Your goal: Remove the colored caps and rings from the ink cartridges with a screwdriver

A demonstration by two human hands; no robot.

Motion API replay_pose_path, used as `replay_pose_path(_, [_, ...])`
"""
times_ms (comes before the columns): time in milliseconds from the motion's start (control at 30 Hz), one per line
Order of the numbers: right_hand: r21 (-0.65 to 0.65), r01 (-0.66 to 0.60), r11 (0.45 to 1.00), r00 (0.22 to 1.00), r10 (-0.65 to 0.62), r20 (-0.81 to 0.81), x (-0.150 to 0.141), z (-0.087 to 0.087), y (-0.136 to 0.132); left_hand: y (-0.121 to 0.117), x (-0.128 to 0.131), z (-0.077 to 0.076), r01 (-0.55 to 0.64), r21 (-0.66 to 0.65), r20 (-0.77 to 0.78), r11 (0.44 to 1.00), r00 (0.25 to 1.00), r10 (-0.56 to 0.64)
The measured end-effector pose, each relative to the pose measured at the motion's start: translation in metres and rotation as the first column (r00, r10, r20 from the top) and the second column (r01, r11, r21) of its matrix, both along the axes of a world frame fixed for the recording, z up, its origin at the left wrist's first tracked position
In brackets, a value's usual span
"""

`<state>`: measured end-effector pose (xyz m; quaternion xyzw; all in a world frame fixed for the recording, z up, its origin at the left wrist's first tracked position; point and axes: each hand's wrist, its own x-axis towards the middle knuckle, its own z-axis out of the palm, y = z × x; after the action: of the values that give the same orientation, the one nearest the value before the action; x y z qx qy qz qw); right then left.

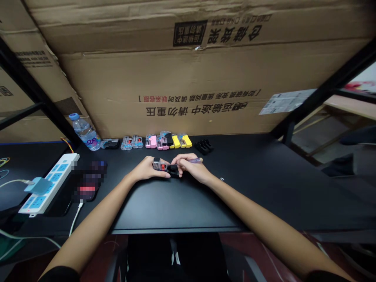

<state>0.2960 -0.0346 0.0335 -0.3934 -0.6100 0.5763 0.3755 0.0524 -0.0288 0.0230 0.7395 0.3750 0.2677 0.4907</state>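
My left hand (148,169) rests on the black desk (249,184) with its fingers closed round a small clear plastic part (160,165) that has a red piece inside. My right hand (188,167) is closed as well. It pinches a thin purple-grey tool (196,160) that sticks out to the right, and its fingertips meet a small black piece (173,170) at the clear part. Both hands touch each other near the middle of the desk.
A row of small parts lies along the back edge: clear-blue (131,142), pink (152,141), yellow (182,141) and black (203,146). A water bottle (85,132) stands at the back left. A white power strip (48,184) and cables lie left. Cardboard boxes (188,78) wall the back.
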Motion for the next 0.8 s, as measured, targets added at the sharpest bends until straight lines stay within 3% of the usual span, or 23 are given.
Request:
replay_pose_path(333, [0.02,0.003,1.0,1.0,-0.003,-0.002,-0.006,0.003,-0.004,0.0,0.002,-0.002,0.057,0.02,-0.009,0.998,0.998,-0.057])
replay_pose_path(600, [0.048,0.048,0.998,0.999,-0.048,-0.001,-0.008,-0.005,-0.005,-0.002,0.003,-0.003,0.072,-0.002,0.019,0.997,0.997,-0.072])
replay_pose_path(800, [-0.011,0.066,0.998,0.996,-0.066,-0.056,-0.01,-0.007,-0.004,-0.001,0.003,-0.003,0.074,-0.021,0.014,0.997,0.997,-0.074])
